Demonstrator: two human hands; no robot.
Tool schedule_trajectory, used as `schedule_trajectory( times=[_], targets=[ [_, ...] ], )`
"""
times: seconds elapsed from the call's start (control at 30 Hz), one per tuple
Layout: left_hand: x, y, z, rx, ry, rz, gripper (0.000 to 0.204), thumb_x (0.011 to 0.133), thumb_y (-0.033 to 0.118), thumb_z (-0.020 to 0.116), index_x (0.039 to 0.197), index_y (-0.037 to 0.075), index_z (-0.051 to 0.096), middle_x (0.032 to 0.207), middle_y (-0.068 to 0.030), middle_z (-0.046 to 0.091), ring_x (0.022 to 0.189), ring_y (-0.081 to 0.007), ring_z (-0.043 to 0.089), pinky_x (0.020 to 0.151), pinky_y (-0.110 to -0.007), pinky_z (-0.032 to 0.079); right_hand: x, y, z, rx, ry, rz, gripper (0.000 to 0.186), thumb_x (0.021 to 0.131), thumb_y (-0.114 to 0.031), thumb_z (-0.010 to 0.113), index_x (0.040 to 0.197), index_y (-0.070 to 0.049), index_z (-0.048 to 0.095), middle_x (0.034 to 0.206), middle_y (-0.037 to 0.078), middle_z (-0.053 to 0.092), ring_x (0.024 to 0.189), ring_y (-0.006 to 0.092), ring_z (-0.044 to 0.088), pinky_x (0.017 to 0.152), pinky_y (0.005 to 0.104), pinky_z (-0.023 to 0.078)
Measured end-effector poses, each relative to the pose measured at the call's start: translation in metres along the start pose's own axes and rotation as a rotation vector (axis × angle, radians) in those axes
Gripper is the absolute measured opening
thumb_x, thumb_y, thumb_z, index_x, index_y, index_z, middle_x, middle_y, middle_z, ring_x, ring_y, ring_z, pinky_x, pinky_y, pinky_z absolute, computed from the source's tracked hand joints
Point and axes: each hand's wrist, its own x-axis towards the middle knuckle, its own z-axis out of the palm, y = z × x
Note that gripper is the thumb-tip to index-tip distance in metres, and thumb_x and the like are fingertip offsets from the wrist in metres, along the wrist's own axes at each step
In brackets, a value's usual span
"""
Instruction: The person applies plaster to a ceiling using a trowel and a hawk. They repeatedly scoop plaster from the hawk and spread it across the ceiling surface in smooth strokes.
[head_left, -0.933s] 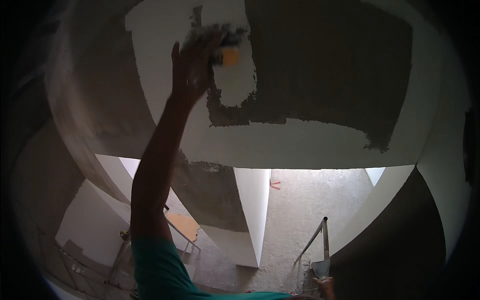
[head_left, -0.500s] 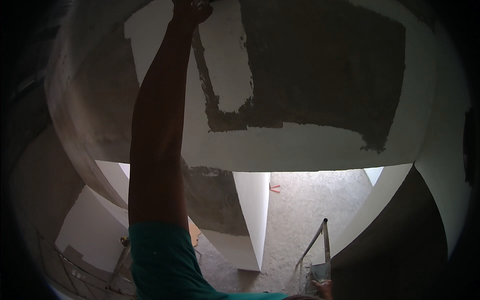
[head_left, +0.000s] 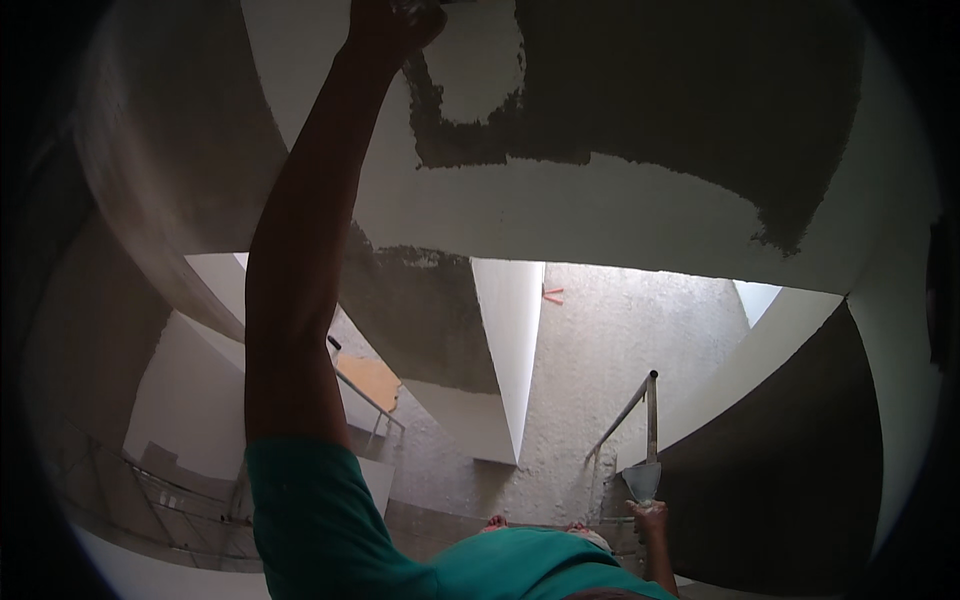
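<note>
Though small, grey trowel (head_left: 642,482) within closed right hand (head_left: 652,517), long axis along forearm (head_left: 660,562), broad end outward, left grip (head_left: 398,22) unclear

One left hand (head_left: 397,22), one right hand (head_left: 649,517), one grey blade (head_left: 643,481), two feet (head_left: 497,522), one red V-shaped thing (head_left: 552,296)

Can see a rough, pale floor (head_left: 600,345) down below, all lit up. Can spot a small orange-red thing (head_left: 552,295) with two thin legs against it, and a bright white patch (head_left: 757,300) over to the right. Can find two grey metal bars (head_left: 652,420) joined at the top. Can see a flat tan board (head_left: 372,378) to the left, near a thin slanting rail (head_left: 368,399), and skinny dark bars (head_left: 150,500) at the lower left
</note>
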Motion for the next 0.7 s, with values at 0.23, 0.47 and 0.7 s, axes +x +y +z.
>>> schedule_trajectory(
  times=[0.23, 0.47, 0.7],
  targets=[
    [-0.109, 0.115, 0.016, 0.153, -0.076, -0.152, 0.073, 0.077, 0.008, 0.061, 0.145, 0.029, 0.044, 0.143, 0.0000, 0.051, 0.131, -0.0266, 0.044, 0.106, -0.058, 0.027, -0.004, 0.008, -0.011, 0.004, 0.071, -0.079, 0.034, 0.071, -0.024, 0.082, 0.062, 0.001, 0.061, 0.054, 0.006, 0.060, 0.045, 0.0131, 0.054, 0.045, 0.0359, 0.045],
    [-0.241, 0.180, 0.049, 0.010, -0.088, -0.231, 0.063, 0.075, 0.002, 0.066, 0.134, 0.022, 0.054, 0.133, -0.0035, 0.055, 0.123, -0.0392, 0.045, 0.099, -0.062, 0.030, -0.011, -0.009, -0.017, 0.005, 0.069, -0.083, 0.034, 0.071, -0.025, 0.083, 0.063, 0.001, 0.063, 0.054, 0.006, 0.060, 0.048, 0.0113, 0.051, 0.048, 0.0357, 0.044],
    [-0.239, 0.192, 0.002, -0.099, -0.296, -0.257, 0.070, 0.075, 0.011, 0.073, 0.139, 0.026, 0.050, 0.143, -0.0002, 0.049, 0.134, -0.0318, 0.041, 0.109, -0.066, 0.018, -0.003, 0.042, -0.017, -0.121, 0.131, -0.166, 0.033, 0.074, -0.025, 0.081, 0.062, -0.001, 0.062, 0.054, 0.005, 0.058, 0.046, 0.0147, 0.057, 0.042, 0.0337, 0.047]
  ],
)
